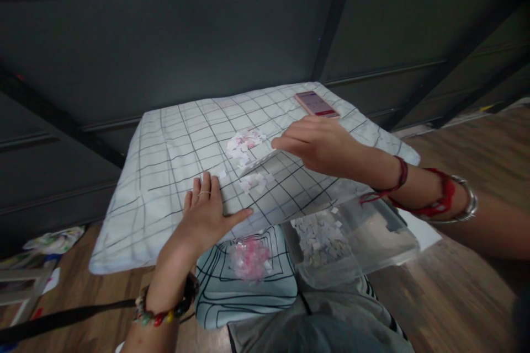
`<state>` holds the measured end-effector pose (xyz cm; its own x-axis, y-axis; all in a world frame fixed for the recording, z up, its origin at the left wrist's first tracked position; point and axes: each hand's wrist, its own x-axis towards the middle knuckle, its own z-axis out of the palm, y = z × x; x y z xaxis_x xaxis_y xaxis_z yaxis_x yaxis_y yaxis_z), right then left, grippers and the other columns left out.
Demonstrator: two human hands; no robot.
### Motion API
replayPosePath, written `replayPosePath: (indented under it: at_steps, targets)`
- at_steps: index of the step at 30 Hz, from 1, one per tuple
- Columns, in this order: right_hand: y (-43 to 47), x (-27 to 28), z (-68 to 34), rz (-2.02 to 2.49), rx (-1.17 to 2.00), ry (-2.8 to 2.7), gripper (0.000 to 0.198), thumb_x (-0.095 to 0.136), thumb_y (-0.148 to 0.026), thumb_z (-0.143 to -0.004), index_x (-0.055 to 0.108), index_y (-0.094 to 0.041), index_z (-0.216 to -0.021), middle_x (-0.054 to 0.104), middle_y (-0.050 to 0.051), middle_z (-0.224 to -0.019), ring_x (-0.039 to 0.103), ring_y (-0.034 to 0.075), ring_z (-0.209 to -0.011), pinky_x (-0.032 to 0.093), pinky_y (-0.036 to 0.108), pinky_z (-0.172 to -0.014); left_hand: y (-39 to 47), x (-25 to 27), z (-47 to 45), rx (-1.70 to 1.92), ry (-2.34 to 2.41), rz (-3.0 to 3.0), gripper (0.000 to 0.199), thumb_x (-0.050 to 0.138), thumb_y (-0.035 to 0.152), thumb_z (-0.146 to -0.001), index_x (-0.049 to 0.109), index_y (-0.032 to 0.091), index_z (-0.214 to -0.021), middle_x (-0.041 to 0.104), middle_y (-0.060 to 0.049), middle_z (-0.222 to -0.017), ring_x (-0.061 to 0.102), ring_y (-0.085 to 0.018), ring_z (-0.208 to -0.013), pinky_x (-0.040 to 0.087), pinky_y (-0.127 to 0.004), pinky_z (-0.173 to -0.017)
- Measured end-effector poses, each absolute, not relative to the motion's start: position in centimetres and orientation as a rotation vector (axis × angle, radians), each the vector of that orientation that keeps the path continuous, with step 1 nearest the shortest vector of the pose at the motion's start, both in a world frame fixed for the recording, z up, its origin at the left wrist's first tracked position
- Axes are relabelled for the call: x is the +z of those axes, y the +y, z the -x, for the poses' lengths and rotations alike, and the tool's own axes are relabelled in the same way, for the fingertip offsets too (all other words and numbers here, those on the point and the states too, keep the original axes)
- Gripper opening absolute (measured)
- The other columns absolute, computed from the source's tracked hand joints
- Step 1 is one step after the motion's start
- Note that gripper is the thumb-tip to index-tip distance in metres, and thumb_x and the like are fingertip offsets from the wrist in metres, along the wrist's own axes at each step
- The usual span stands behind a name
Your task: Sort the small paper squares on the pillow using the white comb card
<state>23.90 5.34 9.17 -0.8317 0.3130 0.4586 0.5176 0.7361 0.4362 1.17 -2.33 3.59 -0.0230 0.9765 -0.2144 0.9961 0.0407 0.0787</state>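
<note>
Left hand point(211, 207) spread flat on white black-grid cloth point(165, 165), likely pinning it. Right hand point(317, 143) pinches thin white strip point(260, 162), far end amid small white paper scraps point(238, 146) between hands (clear plastic box point(383, 231) below right wrist, presumably for reach).

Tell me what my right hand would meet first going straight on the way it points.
Probably the pile of paper scraps on the checked cloth, though your right hand might pass above it; depth is unclear.
</note>
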Motion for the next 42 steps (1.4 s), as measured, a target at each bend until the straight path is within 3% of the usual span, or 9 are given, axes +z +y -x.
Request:
replayPosePath:
  at_steps: [5,9,18,26,33,42]
  targets:
    - [5.5,9.7,-22.1,0.549,-0.797,-2.617,0.033,0.03,-0.007,-0.087,0.06,-0.019,-0.091,0.055,0.0,-0.068,0.045,0.011,-0.065,0.029,0.026,-0.062,-2.6,3.6,-0.3,-0.201,2.107,-2.053,0.104,0.041,0.07,-0.074,0.013,-0.002,-0.142,0.006,-0.023,-0.151,0.004,-0.035,-0.138,0.02,-0.047,-0.11]
    - [5.4,9.5,-22.2,0.639,-0.773,-2.575,0.033,0.028,-0.006,-0.088,0.06,-0.017,-0.092,0.057,0.002,-0.074,0.045,0.012,-0.066,0.029,0.027,-0.063,-2.9,2.9,0.9,-0.135,2.148,-2.095,0.104,0.038,0.072,-0.073,0.015,-0.002,-0.142,0.012,-0.022,-0.15,0.009,-0.037,-0.138,0.022,-0.051,-0.109]
    - [3.6,9.7,-22.0,0.45,-0.619,-2.625,0.037,0.022,-0.012,-0.094,0.058,-0.016,-0.094,0.055,0.0,-0.072,0.04,0.009,-0.064,0.027,0.026,-0.062,-4.4,3.3,2.6,-0.198,2.138,-2.02,0.111,0.04,0.074,-0.068,0.01,-0.002,-0.143,0.005,-0.02,-0.151,0.004,-0.036,-0.139,0.018,-0.052,-0.11]
    - [1.6,9.7,-22.9,0.366,-0.653,-2.608,0.032,0.026,-0.011,-0.092,0.058,-0.014,-0.094,0.053,0.0,-0.067,0.041,0.01,-0.06,0.031,0.025,-0.058,-5.6,3.7,2.9,-0.326,2.12,-1.995,0.115,0.051,0.07,-0.066,0.003,0.0,-0.144,-0.004,-0.018,-0.152,-0.003,-0.034,-0.139,0.013,-0.049,-0.112]
    - [0.0,9.6,-24.0,0.419,-0.682,-2.534,0.024,0.035,-0.009,-0.089,0.057,-0.013,-0.098,0.055,0.001,-0.066,0.046,0.012,-0.06,0.034,0.026,-0.057,-5.7,3.4,2.7,-0.225,2.099,-2.038,0.118,0.059,0.065,-0.061,0.004,0.002,-0.144,-0.001,-0.02,-0.151,-0.001,-0.038,-0.138,0.015,-0.055,-0.109]
    - [-1.2,9.4,-24.7,0.405,-0.662,-2.505,0.025,0.039,-0.002,-0.081,0.054,-0.013,-0.098,0.059,0.002,-0.068,0.049,0.013,-0.061,0.038,0.025,-0.056,-6.1,3.8,3.1,-0.224,2.045,-2.035,0.116,0.061,0.062,-0.062,0.002,0.005,-0.145,-0.002,-0.019,-0.152,-0.005,-0.035,-0.138,0.011,-0.052,-0.111]
